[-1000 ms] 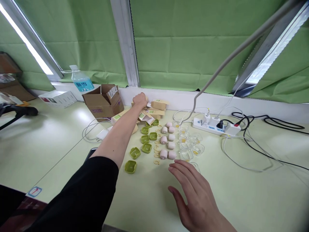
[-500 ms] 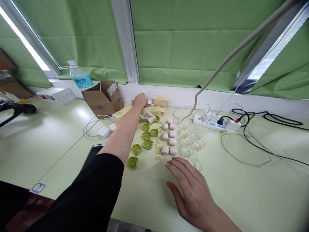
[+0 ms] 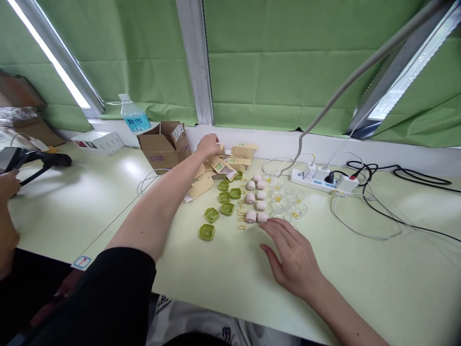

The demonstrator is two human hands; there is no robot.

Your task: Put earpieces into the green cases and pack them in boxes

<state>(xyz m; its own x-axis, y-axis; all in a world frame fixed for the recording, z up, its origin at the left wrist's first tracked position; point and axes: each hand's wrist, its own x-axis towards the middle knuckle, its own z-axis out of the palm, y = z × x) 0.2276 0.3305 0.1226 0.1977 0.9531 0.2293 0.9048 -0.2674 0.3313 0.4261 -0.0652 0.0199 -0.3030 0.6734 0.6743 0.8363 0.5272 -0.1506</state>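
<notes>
My left hand [image 3: 209, 146] reaches to the back of the table, at the pile of small cardboard boxes [image 3: 218, 164]; its fingers are mostly hidden, so a hold cannot be made out. My right hand [image 3: 291, 254] hovers open, palm down, near the front of the pink rounded pieces [image 3: 251, 216]. Left of these pieces runs a column of thin yellow rings [image 3: 241, 227]. Several green square cups [image 3: 206, 232] lie further left. Clear plastic covers [image 3: 298, 210] are grouped to the right, partly behind my right hand.
An open brown carton [image 3: 162, 156] and a blue-labelled bottle [image 3: 136, 120] stand at the back left. A power strip [image 3: 313, 181] with cables is at the right. Another person's hand [image 3: 9, 185] is at the far left by a black object [image 3: 46, 161].
The view has shifted, showing more of the left side and another person's hand. My left hand stays at the boxes, its forearm lower. My right hand remains open beside the pink pieces.
</notes>
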